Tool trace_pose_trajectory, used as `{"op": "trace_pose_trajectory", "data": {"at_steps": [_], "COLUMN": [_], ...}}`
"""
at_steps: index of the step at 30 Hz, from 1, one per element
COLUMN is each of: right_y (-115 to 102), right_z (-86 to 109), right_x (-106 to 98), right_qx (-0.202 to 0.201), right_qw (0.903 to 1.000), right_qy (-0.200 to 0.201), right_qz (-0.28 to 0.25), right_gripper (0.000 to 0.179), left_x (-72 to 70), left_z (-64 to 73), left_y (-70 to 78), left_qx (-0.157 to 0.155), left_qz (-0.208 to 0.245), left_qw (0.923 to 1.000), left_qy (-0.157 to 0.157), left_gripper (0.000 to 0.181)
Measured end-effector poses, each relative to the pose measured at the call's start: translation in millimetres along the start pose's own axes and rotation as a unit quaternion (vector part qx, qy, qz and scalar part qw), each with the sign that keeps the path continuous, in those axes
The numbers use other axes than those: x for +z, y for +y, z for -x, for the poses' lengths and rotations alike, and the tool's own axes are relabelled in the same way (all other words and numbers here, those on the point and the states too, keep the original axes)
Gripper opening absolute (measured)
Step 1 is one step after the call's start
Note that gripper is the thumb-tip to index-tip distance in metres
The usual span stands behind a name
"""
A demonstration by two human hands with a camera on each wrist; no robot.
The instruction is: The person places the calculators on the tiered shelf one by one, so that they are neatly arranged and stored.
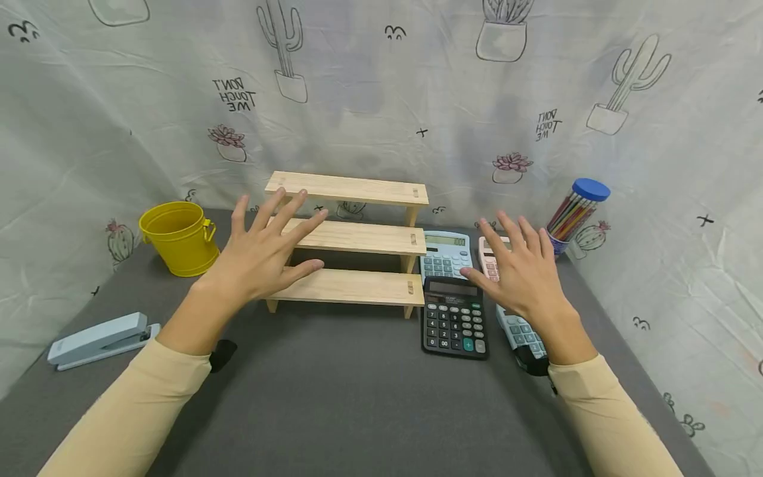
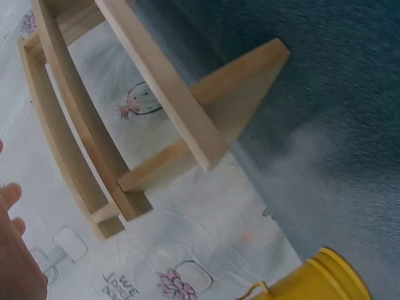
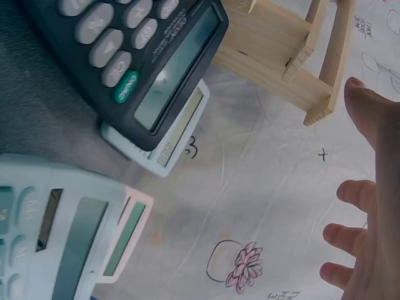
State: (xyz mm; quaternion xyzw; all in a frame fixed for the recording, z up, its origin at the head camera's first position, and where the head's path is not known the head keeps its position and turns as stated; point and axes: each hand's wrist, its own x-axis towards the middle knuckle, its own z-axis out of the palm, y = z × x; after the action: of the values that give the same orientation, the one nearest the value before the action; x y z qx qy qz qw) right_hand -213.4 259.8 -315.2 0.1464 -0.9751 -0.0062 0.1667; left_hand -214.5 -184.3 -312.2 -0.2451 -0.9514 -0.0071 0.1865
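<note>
My left hand point(image 1: 256, 262) hovers with spread fingers before the left end of a three-tier wooden shelf point(image 1: 352, 286), holding nothing. Above the calculators on the right, my right hand point(image 1: 524, 275) is also spread and holds nothing. A black calculator point(image 1: 455, 319) lies beside the shelf's right end, overlapping the lower part of a blue calculator point(image 1: 446, 248). Partly hidden by my right hand are a pink calculator point(image 1: 489, 260) and a second light blue calculator point(image 1: 523, 330). In the right wrist view, the black calculator point(image 3: 150, 69) appears close up.
A yellow bucket point(image 1: 181, 242) stands at the back left. Nearer on that side lies a light blue stapler point(image 1: 104, 339). At the back right is a blue-lidded tube of colored pencils point(image 1: 577, 211). A printed cloth point(image 1: 369, 99) hangs behind the grey table point(image 1: 357, 397).
</note>
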Motion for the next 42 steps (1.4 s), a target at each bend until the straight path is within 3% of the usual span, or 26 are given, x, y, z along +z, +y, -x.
{"op": "trace_pose_trajectory", "data": {"at_steps": [17, 23, 31, 36, 42], "right_y": [26.6, 38.8, 50.7, 54.9, 60.5], "right_z": [48.6, 64.6, 79.2, 85.5, 91.7], "right_x": [14.4, 23.2, 31.2, 37.4, 40.4], "right_qx": [-0.005, 0.011, 0.039, 0.058, 0.074], "right_qw": [0.9989, 0.9966, 0.9924, 0.9901, 0.9827], "right_qy": [0.008, -0.009, -0.034, -0.062, -0.108], "right_qz": [-0.046, -0.081, -0.111, -0.112, -0.131], "right_gripper": [0.096, 0.100, 0.103, 0.105, 0.108], "left_x": [15.2, 20.2, 24.4, 29.1, 30.8], "left_z": [37.8, 51.5, 59.1, 65.8, 70.8], "left_y": [-25.2, -32.9, -38.6, -39.4, -43.5], "left_qx": [-0.010, -0.021, -0.032, -0.051, -0.080], "left_qz": [0.077, 0.108, 0.134, 0.164, 0.193], "left_qw": [0.9969, 0.9939, 0.9905, 0.9848, 0.9743], "left_qy": [0.009, 0.007, 0.001, -0.025, -0.083], "left_gripper": [0.078, 0.077, 0.073, 0.070, 0.075]}}
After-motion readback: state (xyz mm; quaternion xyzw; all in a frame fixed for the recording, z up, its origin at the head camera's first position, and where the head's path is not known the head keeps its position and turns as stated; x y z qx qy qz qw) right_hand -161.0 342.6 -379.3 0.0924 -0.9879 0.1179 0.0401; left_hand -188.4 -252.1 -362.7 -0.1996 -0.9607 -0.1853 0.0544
